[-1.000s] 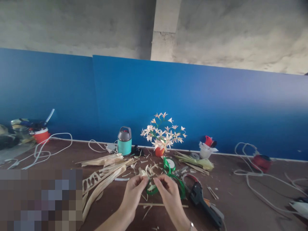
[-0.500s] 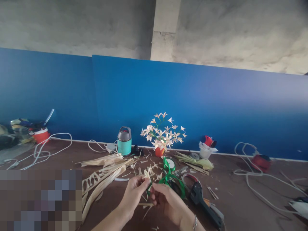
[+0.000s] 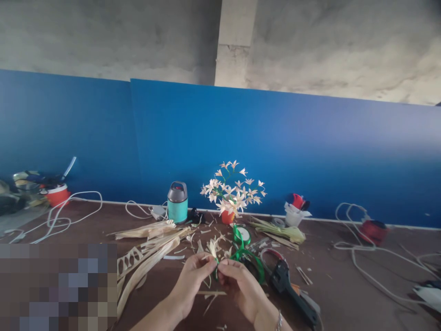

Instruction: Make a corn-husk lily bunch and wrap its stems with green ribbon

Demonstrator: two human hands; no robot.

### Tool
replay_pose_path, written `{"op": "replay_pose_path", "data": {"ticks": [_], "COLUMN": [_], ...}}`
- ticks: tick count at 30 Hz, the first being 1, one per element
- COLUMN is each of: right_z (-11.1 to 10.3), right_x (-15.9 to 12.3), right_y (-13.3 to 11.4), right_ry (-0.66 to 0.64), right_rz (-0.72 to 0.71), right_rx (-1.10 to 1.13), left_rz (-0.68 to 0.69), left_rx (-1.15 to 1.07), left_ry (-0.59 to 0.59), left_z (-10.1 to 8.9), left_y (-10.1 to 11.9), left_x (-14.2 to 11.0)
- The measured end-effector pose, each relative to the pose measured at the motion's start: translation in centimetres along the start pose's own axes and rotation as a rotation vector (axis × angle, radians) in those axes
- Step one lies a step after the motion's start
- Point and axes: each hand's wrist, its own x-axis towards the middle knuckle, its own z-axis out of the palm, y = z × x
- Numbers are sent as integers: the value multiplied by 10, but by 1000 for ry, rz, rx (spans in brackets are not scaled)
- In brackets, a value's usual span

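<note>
Between thumb and fingers, my left hand (image 3: 195,276) pinches a pale husk flower (image 3: 212,248) just below its petals. My right hand (image 3: 239,280) is closed at the flower's base, fingertips on a strip of green ribbon (image 3: 216,274) at the stem. The fingertips of both hands almost meet there. From beside my right hand, loose green ribbon (image 3: 257,264) runs back to a ribbon spool (image 3: 244,236). A black glue gun (image 3: 289,289) lies to the right of that hand. Behind, an orange pot (image 3: 227,217) holds a spray of finished pale flowers (image 3: 237,191).
Dried husk strips (image 3: 151,257) spread over the brown table at left. A teal flask (image 3: 178,202) stands at the back. Greenish husks (image 3: 282,230) lie before a white cup (image 3: 292,216). White cables (image 3: 358,248) loop at right. The lower left corner is pixelated.
My right fingertips have come slightly closer to the left ones at the flower's base. The flower stands a little more open to view; the table things have not moved.
</note>
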Motion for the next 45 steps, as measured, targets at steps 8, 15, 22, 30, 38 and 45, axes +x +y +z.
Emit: {"op": "replay_pose_path", "data": {"ticks": [8, 15, 22, 30, 38, 45], "right_z": [4, 5, 8, 8, 0, 0], "right_x": [-1, 2, -1, -4, 4, 2], "right_y": [-6, 4, 3, 1, -2, -6], "right_ry": [70, 235, 270, 220, 179, 83], "right_rz": [-131, -453, -588, -573, -317, -251], "right_rx": [-143, -618, -801, -760, -255, -164], "left_rz": [8, -64, -43, 35, 25, 19], "left_rx": [98, 69, -39, 96, 130, 222], "left_ry": [150, 301, 292, 197, 183, 183], "left_z": [-9, -3, 1, -2, -9, -6], "left_y": [-11, -14, -14, -5, -4, -2], "left_x": [4, 3, 1, 1, 5, 5]}}
